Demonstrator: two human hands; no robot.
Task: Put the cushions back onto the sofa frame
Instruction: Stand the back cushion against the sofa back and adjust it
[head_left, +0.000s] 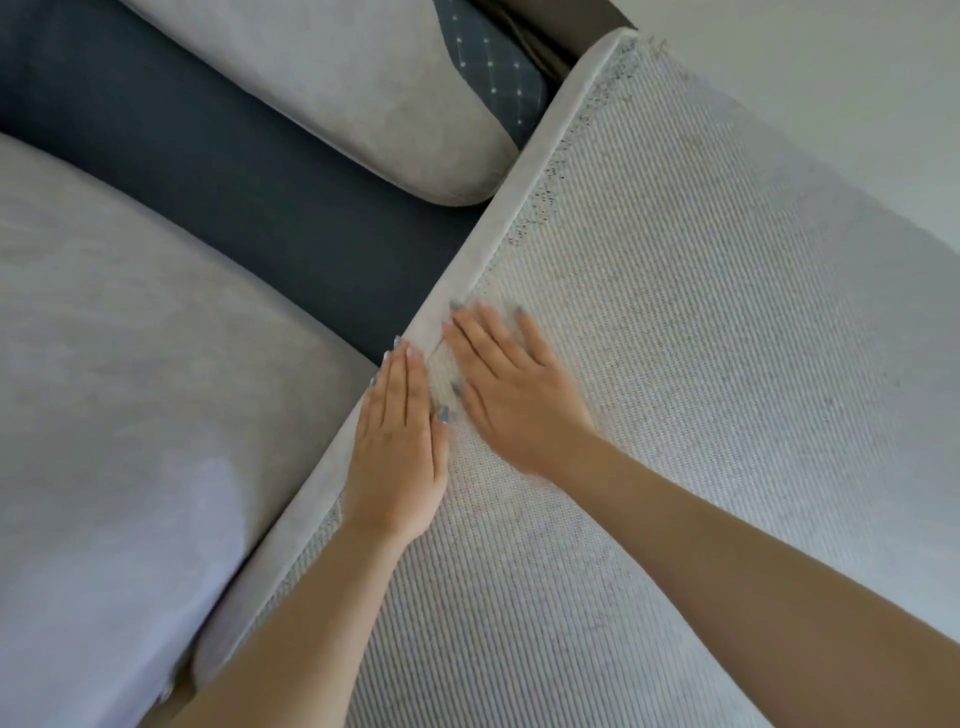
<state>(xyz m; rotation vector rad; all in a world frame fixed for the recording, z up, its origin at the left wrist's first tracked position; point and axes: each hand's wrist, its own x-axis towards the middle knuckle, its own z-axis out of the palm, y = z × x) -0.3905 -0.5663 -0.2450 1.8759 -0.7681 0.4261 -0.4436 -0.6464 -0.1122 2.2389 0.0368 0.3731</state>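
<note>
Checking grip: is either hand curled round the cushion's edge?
No, the left hand and right hand lie flat on the ribbed cushion.

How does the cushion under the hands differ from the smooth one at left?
The ribbed woven cushion has a coarse corded face edged in suede; the smooth grey suede cushion is plain nap. The left hand and right hand press flat on the ribbed one; the smooth one is untouched. Both are grey.

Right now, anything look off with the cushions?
Yes. The cushion under the left hand and right hand shows ribbed backing, unlike the smooth grey near cushion and far cushion. Its far corner looks frayed. Dark frame lies bare between the other two.
</note>
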